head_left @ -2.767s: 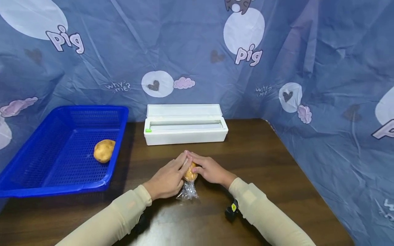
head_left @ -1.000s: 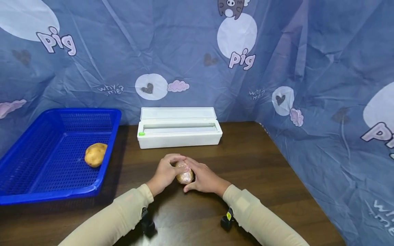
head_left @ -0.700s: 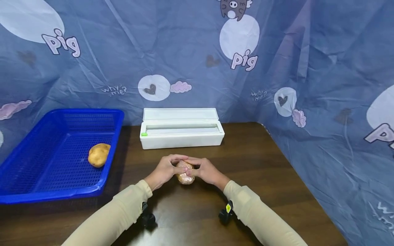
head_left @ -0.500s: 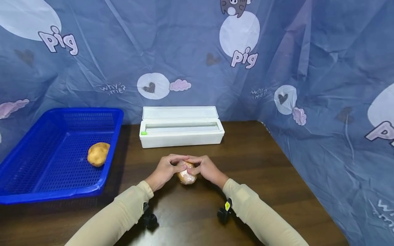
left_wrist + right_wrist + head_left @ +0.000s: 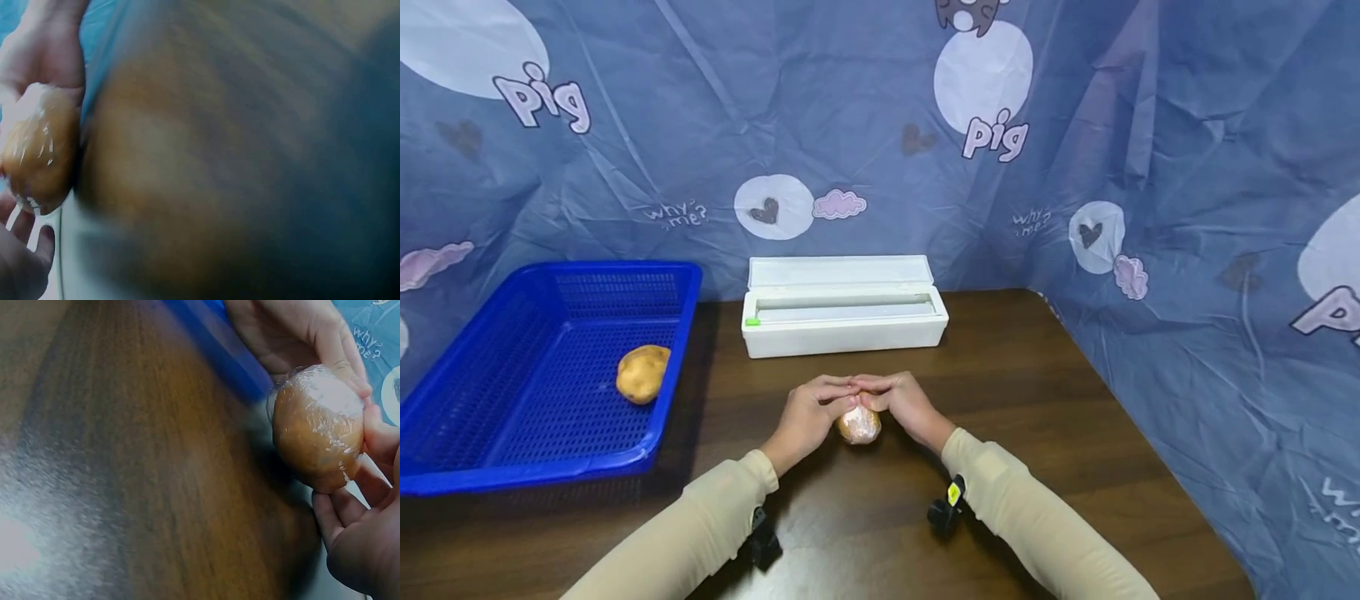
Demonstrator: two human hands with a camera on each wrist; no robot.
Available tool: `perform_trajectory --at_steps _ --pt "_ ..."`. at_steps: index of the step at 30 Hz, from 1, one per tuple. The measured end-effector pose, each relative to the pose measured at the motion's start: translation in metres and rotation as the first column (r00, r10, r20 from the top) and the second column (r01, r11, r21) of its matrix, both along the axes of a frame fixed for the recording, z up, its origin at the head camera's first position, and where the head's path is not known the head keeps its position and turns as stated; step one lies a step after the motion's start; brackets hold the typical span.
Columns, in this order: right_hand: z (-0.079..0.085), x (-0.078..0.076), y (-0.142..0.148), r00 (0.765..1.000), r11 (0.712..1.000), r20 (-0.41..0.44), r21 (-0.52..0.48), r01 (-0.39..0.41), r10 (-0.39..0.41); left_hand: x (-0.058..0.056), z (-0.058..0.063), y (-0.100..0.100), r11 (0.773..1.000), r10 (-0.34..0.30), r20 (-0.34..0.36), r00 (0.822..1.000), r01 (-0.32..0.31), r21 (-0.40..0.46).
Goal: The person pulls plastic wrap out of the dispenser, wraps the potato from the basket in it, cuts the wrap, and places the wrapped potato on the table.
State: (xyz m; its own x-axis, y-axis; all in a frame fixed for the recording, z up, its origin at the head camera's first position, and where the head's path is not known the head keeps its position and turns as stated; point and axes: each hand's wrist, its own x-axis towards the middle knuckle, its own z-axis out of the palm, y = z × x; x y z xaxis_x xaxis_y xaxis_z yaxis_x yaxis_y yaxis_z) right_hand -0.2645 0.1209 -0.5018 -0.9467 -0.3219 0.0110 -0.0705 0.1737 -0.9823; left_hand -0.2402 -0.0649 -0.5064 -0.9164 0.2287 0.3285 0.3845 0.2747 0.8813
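A potato wrapped in clear cling film (image 5: 860, 426) is held between both hands over the middle of the table. My left hand (image 5: 807, 418) grips it from the left, thumb on the near upper side. From the right, my right hand (image 5: 912, 408) grips it too, and the fingertips of both hands meet at its far side. Seen from the right wrist, the film lies close and shiny on the potato (image 5: 317, 428), with a loose fold at its left edge. The left wrist view shows the same potato (image 5: 42, 153) at its left edge. Fingers hide its far side.
Behind the hands stands a white cling film dispenser (image 5: 846, 336) with its lid up and a green slider at the left. A blue plastic basket (image 5: 658, 425) on the left holds one unwrapped potato (image 5: 643, 374). A patterned blue cloth (image 5: 865, 108) hangs behind the brown table (image 5: 1045, 400).
The film's loose tail, seen earlier on the near side, no longer shows. The hands have turned the potato, and their thumbs have come onto its near upper side.
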Motion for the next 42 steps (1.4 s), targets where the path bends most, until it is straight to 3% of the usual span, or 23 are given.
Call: perform_trajectory --at_steps 3,5,7,9,14,16,18,23,30,36,39,42 --pt "0.001 0.002 0.0 1.0 1.0 -0.016 -0.001 0.021 -0.021 0.005 0.0 -0.002 0.986 0.002 -0.137 0.991 -0.025 -0.163" --pt "0.0 0.004 0.001 0.999 0.999 -0.033 0.01 0.032 -0.032 0.007 0.0 -0.003 0.96 -0.017 -0.202 0.979 -0.04 -0.276" --pt "0.0 0.004 0.001 0.999 0.999 -0.04 0.021 0.038 -0.037 0.009 0.002 -0.003 0.92 -0.044 -0.235 0.971 -0.053 -0.389" --pt "0.0 0.004 0.002 0.998 0.999 -0.048 0.026 0.044 -0.042 0.01 0.006 -0.003 0.86 -0.076 -0.255 0.964 -0.066 -0.506" --pt "0.0 0.003 0.002 0.997 0.998 -0.057 0.031 0.059 -0.057 0.013 0.016 -0.001 0.66 -0.169 -0.293 0.941 -0.114 -0.743" --pt "-0.001 0.002 0.002 0.997 0.998 -0.068 0.033 0.046 -0.044 0.015 0.019 -0.001 0.607 -0.19 -0.285 0.94 -0.116 -0.786" --pt "0.003 0.004 0.002 0.997 0.999 -0.076 0.034 0.025 -0.022 0.017 0.022 -0.001 0.585 -0.194 -0.258 0.946 -0.099 -0.805" --pt "0.004 0.005 0.002 0.996 1.0 -0.084 0.023 -0.005 0.007 0.02 0.026 0.001 0.564 -0.198 -0.19 0.962 -0.047 -0.825" --pt "0.0 0.001 0.002 0.998 0.999 -0.059 0.034 0.029 -0.027 0.018 0.029 0.003 0.578 -0.202 -0.181 0.962 -0.032 -0.815" --pt "0.0 0.001 0.003 0.998 0.999 -0.047 0.028 0.045 -0.044 0.016 0.033 0.002 0.575 -0.215 -0.159 0.964 -0.006 -0.818" --pt "0.0 0.001 0.003 0.998 0.998 -0.032 0.03 0.048 -0.047 0.016 0.03 -0.001 0.6 -0.229 -0.19 0.955 -0.015 -0.8" --pt "0.0 0.001 0.002 0.999 0.998 -0.019 0.029 0.052 -0.051 0.015 0.024 -0.004 0.639 -0.253 -0.272 0.929 -0.051 -0.768"
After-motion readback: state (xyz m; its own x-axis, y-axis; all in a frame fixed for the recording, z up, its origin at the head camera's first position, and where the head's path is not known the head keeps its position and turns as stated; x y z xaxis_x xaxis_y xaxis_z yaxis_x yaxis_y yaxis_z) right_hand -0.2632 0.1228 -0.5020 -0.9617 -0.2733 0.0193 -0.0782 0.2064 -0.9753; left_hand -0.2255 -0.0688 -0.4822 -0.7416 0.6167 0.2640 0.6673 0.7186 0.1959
